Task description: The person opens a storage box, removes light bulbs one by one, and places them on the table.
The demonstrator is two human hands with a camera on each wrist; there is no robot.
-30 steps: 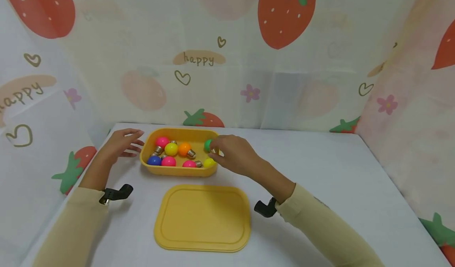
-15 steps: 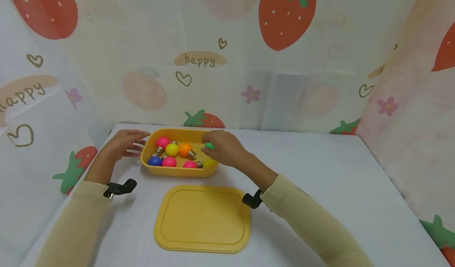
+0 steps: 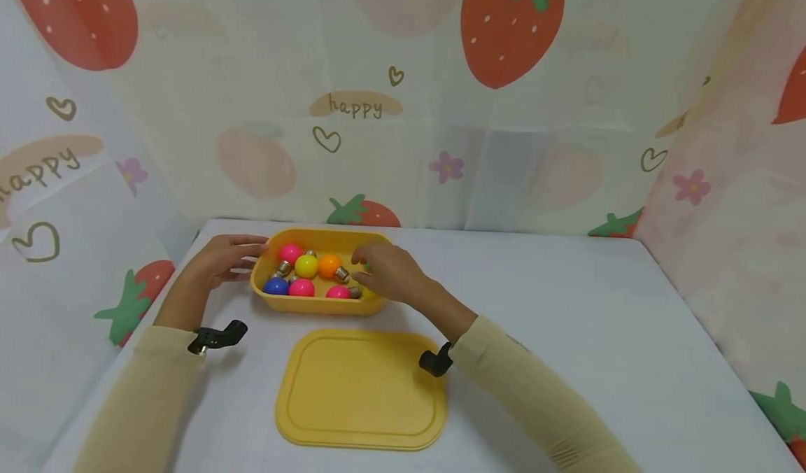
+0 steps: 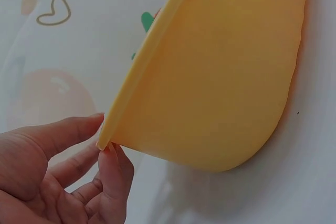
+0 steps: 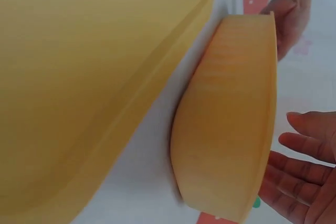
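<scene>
Nearest the person, two beige sleeves [image 3: 141,403] come in from seven and five o'clock, a black wrist camera [image 3: 436,361] at each cuff. Between them, at about half past five from the tray, a yellow lid [image 3: 361,389] lies flat on the white table [image 3: 567,305]. Just beyond stands the yellow tray [image 3: 317,306], upright, its long axis running nine to three, so that a short end faces each hand. At the nine o'clock end the left hand [image 3: 227,257] seems to pinch the rim lightly, fingertips above and below the lip. At three, the right hand [image 3: 392,271] hangs over the other end, its digits loosely spread and no bulb visible in its palm. What counts is the green bulb [image 3: 367,266]: only a sliver shows in the gap between finger and thumb, so the right hand is much the nearer; whether it touches, and how the bulb's axis lies, I cannot tell. Inside the tray, a pink bulb [image 3: 338,292] sits at five o'clock, another at seven, a blue bulb [image 3: 276,286] at eight, a third pink one at ten, a yellow bulb [image 3: 306,266] and an orange bulb [image 3: 330,266] near the middle, the latter's base pointing to four. Farthest, at twelve, hangs the wall cloth [image 3: 371,165] with its printed strawberries.
</scene>
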